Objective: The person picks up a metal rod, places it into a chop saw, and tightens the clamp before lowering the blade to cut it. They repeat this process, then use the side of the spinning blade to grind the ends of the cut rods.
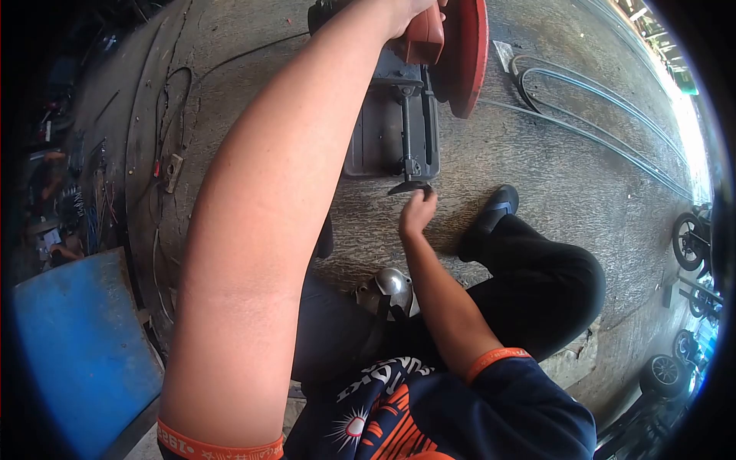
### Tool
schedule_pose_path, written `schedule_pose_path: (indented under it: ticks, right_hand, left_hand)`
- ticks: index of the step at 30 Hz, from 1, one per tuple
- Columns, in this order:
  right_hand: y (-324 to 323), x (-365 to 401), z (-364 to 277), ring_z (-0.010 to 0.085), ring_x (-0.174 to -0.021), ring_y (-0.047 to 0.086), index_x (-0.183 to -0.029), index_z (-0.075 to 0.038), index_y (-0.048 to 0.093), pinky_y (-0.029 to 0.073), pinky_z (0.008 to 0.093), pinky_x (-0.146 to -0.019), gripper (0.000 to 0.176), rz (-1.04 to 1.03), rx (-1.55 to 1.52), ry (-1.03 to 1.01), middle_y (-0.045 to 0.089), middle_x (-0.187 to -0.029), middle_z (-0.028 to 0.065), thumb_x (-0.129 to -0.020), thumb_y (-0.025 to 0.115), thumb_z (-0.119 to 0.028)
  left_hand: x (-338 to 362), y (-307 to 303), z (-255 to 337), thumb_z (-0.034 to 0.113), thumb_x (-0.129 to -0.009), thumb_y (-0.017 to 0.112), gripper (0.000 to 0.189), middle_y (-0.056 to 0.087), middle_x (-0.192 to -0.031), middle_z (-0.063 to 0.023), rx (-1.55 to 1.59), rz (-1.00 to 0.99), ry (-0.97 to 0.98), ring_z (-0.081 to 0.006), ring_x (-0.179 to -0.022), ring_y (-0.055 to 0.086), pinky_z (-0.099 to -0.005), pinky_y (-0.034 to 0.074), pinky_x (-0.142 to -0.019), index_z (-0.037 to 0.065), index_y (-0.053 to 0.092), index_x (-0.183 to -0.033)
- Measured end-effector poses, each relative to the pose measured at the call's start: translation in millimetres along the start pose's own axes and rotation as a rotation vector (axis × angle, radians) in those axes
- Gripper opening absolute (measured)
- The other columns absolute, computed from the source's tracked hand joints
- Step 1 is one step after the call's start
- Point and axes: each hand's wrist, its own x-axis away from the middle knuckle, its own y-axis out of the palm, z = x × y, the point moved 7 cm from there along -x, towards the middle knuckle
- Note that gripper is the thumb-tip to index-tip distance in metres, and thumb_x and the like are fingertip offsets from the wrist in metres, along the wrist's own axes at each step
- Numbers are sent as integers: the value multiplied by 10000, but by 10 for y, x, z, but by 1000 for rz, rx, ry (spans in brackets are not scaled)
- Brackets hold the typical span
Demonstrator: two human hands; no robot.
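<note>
A cut-off saw with a red blade guard (469, 57) stands on the floor at the top of the head view. My left hand (400, 17) is closed around its red handle (424, 38), partly cut off by the upper edge. Below the guard, a threaded clamp screw (409, 130) runs along the dark metal base (376, 142). At the near end of that screw is a dark crank handle (406, 187). My right hand (418, 212) has its fingers wrapped on this crank. My left forearm hides part of the saw and base.
Long thin metal rods (598, 142) and a bent loop lie on the concrete floor at right. A cable (249, 54) trails at upper left. A blue panel (84, 337) stands lower left, a shiny metal piece (392, 284) near my lap, motorcycles (690, 241) far right.
</note>
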Motion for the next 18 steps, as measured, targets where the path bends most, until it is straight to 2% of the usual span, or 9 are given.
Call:
schedule_pose_path:
  ticks: [1,2,4,7,9,11,13,15,18]
  right_hand:
    - [121,248,-191,345,-926,621,-1062,52,604,458,406,-886,311,-107,74,-361,648,-976,230,-823,546,-137]
    - [454,487,-100,379,-880,634,-954,6,678,487,443,-848,273,-720,600,-436,665,-910,238,-782,565,-174]
    - [750,1215,77,394,-843,641,-859,-41,712,507,456,-814,226,-1273,647,-476,665,-836,238,-761,586,-202]
    - [699,1163,199,376,-885,652,-931,-29,696,508,432,-840,258,-959,271,-65,676,-897,224,-757,623,-205]
    - [557,889,323,386,-945,639,-1108,15,620,492,427,-871,408,-749,266,-102,659,-1011,245,-772,667,-213]
    - [401,513,486,304,-1065,609,-1301,49,459,451,357,-931,618,-547,264,86,619,-1140,243,-815,700,-247]
    - [288,248,535,296,-1084,576,-1306,43,418,424,354,-947,604,-201,48,-7,592,-1191,213,-856,682,-261]
    - [235,44,492,260,-1041,559,-1238,26,442,419,358,-922,459,-87,-38,-60,587,-1170,154,-903,626,-229]
    - [246,-222,595,215,-936,560,-1149,15,487,440,355,-864,302,-158,-211,92,598,-1052,119,-944,557,-196]
  left_hand:
    - [9,-5,14,85,-673,566,96,557,-662,-147,-10,5,4,-268,-552,577,-392,505,-495,-6,541,-695]
    - [14,-9,28,86,-674,566,101,557,-666,-146,-20,9,9,-265,-557,578,-390,504,-495,-7,541,-703]
    - [-26,10,-42,91,-675,569,108,558,-672,-145,27,-23,-27,-263,-562,579,-388,504,-504,-6,542,-713]
    - [-77,19,-22,103,-676,575,118,561,-682,-142,31,-14,1,-260,-569,580,-386,503,-523,-1,544,-723]
    - [-42,-15,-50,110,-677,578,122,564,-687,-140,-9,26,37,-260,-570,580,-385,503,-534,2,545,-723]
    - [-35,-20,-41,123,-674,585,136,575,-702,-142,21,32,8,-259,-580,586,-387,502,-549,0,553,-723]
    - [-60,-11,-54,127,-675,586,145,582,-712,-145,8,30,18,-259,-586,591,-386,503,-551,-6,557,-726]
    - [-32,-9,-8,132,-676,586,154,588,-721,-149,-3,32,29,-259,-592,596,-385,505,-553,-11,560,-729]
    - [9,-29,-31,125,-673,584,152,583,-723,-147,-26,62,-9,-253,-595,595,-379,506,-552,-14,558,-731]
